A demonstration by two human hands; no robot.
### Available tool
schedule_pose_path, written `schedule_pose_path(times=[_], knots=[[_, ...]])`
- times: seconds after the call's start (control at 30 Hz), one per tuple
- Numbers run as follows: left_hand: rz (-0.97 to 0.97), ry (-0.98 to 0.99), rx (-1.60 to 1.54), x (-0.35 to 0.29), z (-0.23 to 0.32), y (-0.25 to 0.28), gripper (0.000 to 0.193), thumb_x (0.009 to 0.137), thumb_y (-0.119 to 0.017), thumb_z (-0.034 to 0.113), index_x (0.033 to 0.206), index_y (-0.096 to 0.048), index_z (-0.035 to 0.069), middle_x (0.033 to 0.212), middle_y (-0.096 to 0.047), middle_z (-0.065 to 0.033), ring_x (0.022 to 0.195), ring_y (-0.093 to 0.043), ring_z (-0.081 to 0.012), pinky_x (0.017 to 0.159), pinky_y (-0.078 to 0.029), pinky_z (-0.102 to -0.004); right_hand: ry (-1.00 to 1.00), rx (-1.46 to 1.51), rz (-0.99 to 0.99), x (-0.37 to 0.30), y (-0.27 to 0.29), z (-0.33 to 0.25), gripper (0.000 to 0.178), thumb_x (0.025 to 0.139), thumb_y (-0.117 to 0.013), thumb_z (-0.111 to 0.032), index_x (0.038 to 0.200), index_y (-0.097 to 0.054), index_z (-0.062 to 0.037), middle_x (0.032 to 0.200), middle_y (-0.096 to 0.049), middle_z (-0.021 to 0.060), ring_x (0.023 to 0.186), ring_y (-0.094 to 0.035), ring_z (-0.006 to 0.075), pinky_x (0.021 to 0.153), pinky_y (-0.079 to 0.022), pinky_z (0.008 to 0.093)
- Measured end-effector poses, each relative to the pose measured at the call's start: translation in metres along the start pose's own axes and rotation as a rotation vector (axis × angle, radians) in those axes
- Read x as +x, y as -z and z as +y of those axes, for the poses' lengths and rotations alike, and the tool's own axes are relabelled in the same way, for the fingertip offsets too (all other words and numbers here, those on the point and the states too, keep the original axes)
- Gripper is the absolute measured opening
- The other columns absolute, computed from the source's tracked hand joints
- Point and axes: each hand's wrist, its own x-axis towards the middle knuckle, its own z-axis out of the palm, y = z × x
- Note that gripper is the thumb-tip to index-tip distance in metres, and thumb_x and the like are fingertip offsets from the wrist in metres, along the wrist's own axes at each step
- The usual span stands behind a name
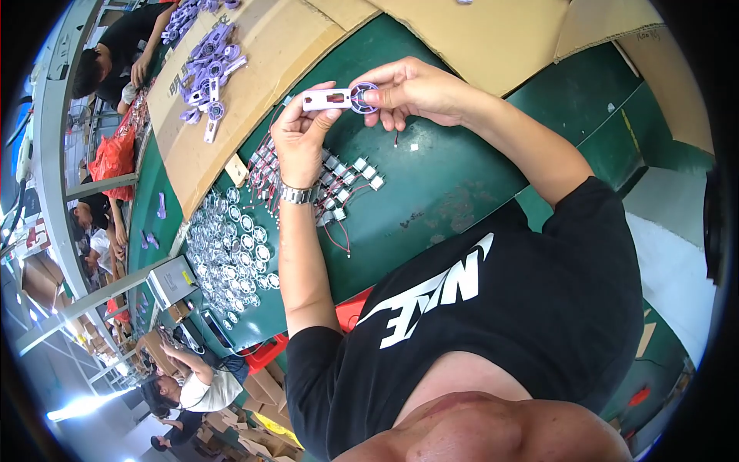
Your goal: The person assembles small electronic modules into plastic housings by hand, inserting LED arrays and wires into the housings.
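Both my hands hold a purple-and-white handheld fan housing (314, 101) above the green table. It has a long handle with slots and a round, spoked ring at one end. My left hand (299, 142), with a metal watch on its wrist, pinches the handle between thumb and fingers. At the ring end, my right hand (412, 91) grips with its thumb pressed on the ring and its fingers behind. Beneath my hands lie several small silver motors (376, 182) with red and dark wires, partly hidden by my left hand and wrist.
Transparent round parts (246, 223) are spread left of my left forearm. More purple fan housings (215, 65) are heaped on a cardboard sheet (269, 54) at the far left. A grey box (172, 281) stands near the table's left edge (181, 239). Other people work beyond it.
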Motion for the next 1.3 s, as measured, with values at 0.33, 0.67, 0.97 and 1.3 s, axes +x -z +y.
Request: schedule_pose_path(times=[0.33,0.67,0.97,1.3], knots=[[0.052,-0.078,0.287,-0.003,-0.007,-0.001,0.012,0.091,-0.072,-0.002,0.103,-0.075,0.001,0.094,-0.076,-0.004,0.085,-0.069,-0.0104,0.077,-0.054,-0.0245,0.013,-0.204,0.11,-0.002,-0.006,0.003,0.027,0.099,-0.068,-0.023,0.118,-0.073,-0.0042,0.072,-0.066,0.0012,0.057,-0.055,0.004,0.048,-0.04,0.0193],[-0.192,0.209,0.116,-0.01,0.052,0.017,0.042,0.094,-0.07,0.001,0.132,-0.051,-0.001,0.116,-0.062,-0.0053,0.107,-0.06,-0.0124,0.089,-0.05,-0.0263,0.104,-0.37,0.03,-0.007,-0.007,-0.007,0.032,0.104,-0.058,-0.026,0.125,-0.061,-0.0023,0.081,-0.061,0.0024,0.066,-0.058,0.0071,0.053,-0.049,0.0231],[0.053,0.204,0.165,-0.011,0.048,-0.008,0.024,0.101,-0.066,0.016,0.113,-0.066,-0.004,0.097,-0.073,-0.011,0.084,-0.071,-0.0163,0.074,-0.058,-0.0288,0.394,-0.848,0.12,0.0,-0.006,0.01,0.034,0.105,-0.055,-0.031,0.125,-0.062,-0.0055,0.087,-0.066,0.0028,0.066,-0.058,0.0101,0.052,-0.049,0.0249],[0.503,0.009,1.381,0.02,-0.01,0.069,0.09,0.085,-0.082,0.034,0.15,-0.035,-0.007,0.132,-0.047,-0.0352,0.123,-0.053,-0.043,0.106,-0.043,-0.0492,0.263,-1.364,0.085,-0.011,0.022,0.004,0.043,0.079,-0.066,0.006,0.119,-0.069,-0.0078,0.117,-0.057,0.0116,0.112,-0.051,0.0298,0.094,-0.049,0.0383]])
